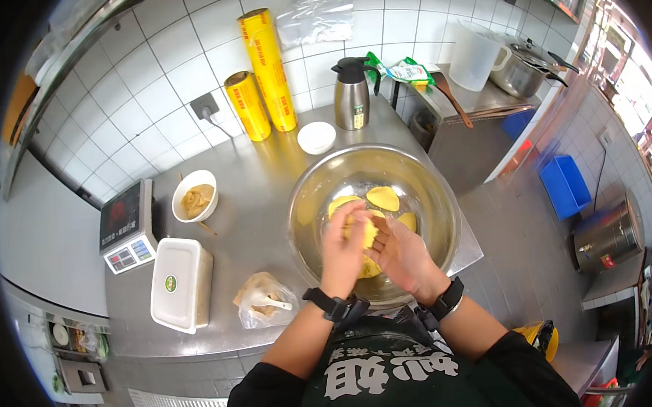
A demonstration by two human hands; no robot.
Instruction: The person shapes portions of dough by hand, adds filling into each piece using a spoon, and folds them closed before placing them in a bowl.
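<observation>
Over a large steel bowl (301, 197), both my hands are close together around a yellow piece of dough (370, 234). My left hand (343, 250) is curved on the left side of the piece, its fingers partly blurred. My right hand (402, 257) is cupped on the other side, palm toward the piece. Several flattened yellow pieces (383, 197) lie in the bowl below and around my hands. Part of the bowl's inside is hidden by my hands.
On the steel table (247, 241) are a white bowl of food (197, 198), a scale (127, 229), a lidded white box (179, 285), a plastic bag with a white spoon (265, 299), a small white bowl (317, 138), a thermos (352, 95) and yellow film rolls (267, 70).
</observation>
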